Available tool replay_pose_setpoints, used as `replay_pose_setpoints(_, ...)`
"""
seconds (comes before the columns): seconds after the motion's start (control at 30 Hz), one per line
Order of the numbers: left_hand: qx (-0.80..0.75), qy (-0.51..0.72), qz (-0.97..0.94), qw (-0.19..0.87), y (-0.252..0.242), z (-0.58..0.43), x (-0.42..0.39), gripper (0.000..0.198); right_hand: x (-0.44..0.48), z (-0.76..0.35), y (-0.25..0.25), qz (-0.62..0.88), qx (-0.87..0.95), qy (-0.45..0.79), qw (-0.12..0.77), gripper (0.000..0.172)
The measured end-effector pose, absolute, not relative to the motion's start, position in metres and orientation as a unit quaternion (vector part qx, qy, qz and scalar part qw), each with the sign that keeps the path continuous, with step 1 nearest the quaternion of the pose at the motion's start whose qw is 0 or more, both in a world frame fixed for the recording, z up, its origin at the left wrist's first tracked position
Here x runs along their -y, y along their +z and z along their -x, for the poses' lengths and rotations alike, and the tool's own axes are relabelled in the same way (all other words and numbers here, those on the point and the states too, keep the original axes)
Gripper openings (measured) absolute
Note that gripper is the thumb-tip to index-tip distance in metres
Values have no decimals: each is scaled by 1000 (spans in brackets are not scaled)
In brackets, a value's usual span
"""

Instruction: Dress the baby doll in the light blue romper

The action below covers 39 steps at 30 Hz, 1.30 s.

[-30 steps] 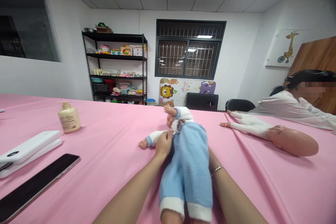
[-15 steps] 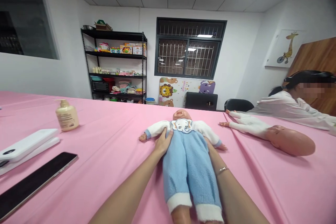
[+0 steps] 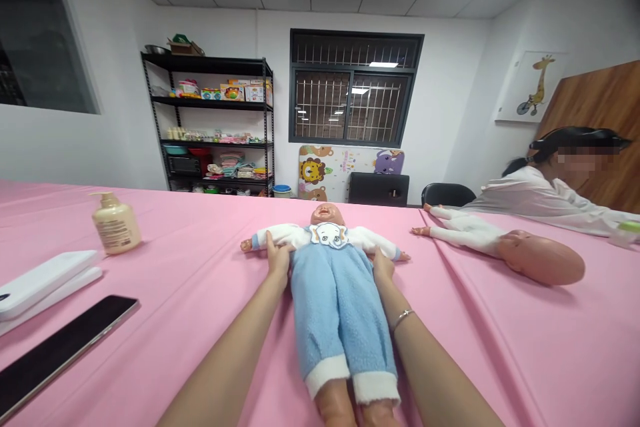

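A baby doll (image 3: pixel 340 300) in light blue overalls with an elephant bib front lies on its back on the pink-covered table, head away from me and arms spread. My left hand (image 3: pixel 279 259) is at the doll's armpit on the left, thumb over the white sleeve (image 3: pixel 287 235) and the other fingers mostly hidden beneath. On the opposite side my right hand (image 3: pixel 383 265), below a silver bracelet, is closed at the other sleeve (image 3: pixel 367 239). Its fingertips are partly hidden by the doll.
A second doll (image 3: pixel 540 257) in white lies to the right, near a person in white (image 3: pixel 530 190) leaning over the table. At left are a pump bottle (image 3: pixel 116 227), a white device (image 3: pixel 47 283) and a dark phone (image 3: pixel 65 353). Shelves (image 3: pixel 215 107) stand against the back wall.
Both hands have shifted from the doll's sides out to its sleeves near the armpits. The doll sits a little further left in view, as the camera has turned slightly.
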<state>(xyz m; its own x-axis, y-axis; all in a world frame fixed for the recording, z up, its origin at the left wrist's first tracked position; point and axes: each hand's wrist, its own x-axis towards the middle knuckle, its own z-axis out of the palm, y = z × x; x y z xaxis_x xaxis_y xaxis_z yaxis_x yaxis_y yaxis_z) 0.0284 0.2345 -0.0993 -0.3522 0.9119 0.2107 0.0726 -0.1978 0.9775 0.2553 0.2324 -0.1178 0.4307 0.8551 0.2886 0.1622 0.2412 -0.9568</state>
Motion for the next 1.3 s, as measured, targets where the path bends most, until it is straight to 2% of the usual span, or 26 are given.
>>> replay_pose_setpoints(0.1,-528,636,-460,326,-102,-15,-242,94,-236,-262,-124,579,412,269,650,34)
replay_pose_setpoints(0.2,-537,588,-520,310,-108,-3,-247,93,-240,-265,-132,597,373,279,653,37)
replay_pose_setpoints(0.3,-540,524,-598,277,-118,4,-250,89,-243,-266,-137,586,458,266,613,40)
replay_pose_setpoints(0.4,-569,484,-623,231,-124,4,-250,67,-239,-267,-135,533,568,280,560,52)
replay_pose_setpoints(0.5,-594,451,-634,206,-122,4,-245,48,-226,-271,-128,484,587,369,534,64)
replay_pose_setpoints(0.57,-552,439,-670,232,-118,5,-240,49,-216,-276,-124,469,598,397,514,63)
replay_pose_setpoints(0.63,-487,435,-693,306,-114,8,-235,60,-211,-284,-124,458,631,399,482,57)
replay_pose_setpoints(0.7,-437,434,-690,379,-110,10,-232,69,-212,-292,-129,465,648,374,473,53)
replay_pose_setpoints(0.8,-408,442,-686,410,-110,12,-233,65,-220,-298,-136,538,622,274,499,49)
replay_pose_setpoints(0.93,-426,478,-691,335,-118,12,-243,46,-207,-277,-115,569,611,102,541,34)
replay_pose_setpoints(1.0,-447,488,-692,289,-123,13,-247,41,-181,-255,-88,527,653,80,538,29)
replay_pose_setpoints(1.07,-461,486,-697,258,-125,13,-248,40,-147,-233,-60,457,754,142,450,30)
replay_pose_setpoints(1.17,-478,468,-706,233,-124,13,-247,40,-96,-206,-32,362,870,281,182,26)
replay_pose_setpoints(1.23,-487,452,-713,226,-122,12,-245,40,-73,-193,-26,373,892,234,105,22)
replay_pose_setpoints(1.3,-492,444,-715,222,-121,11,-244,40,-60,-183,-28,385,906,155,76,14)
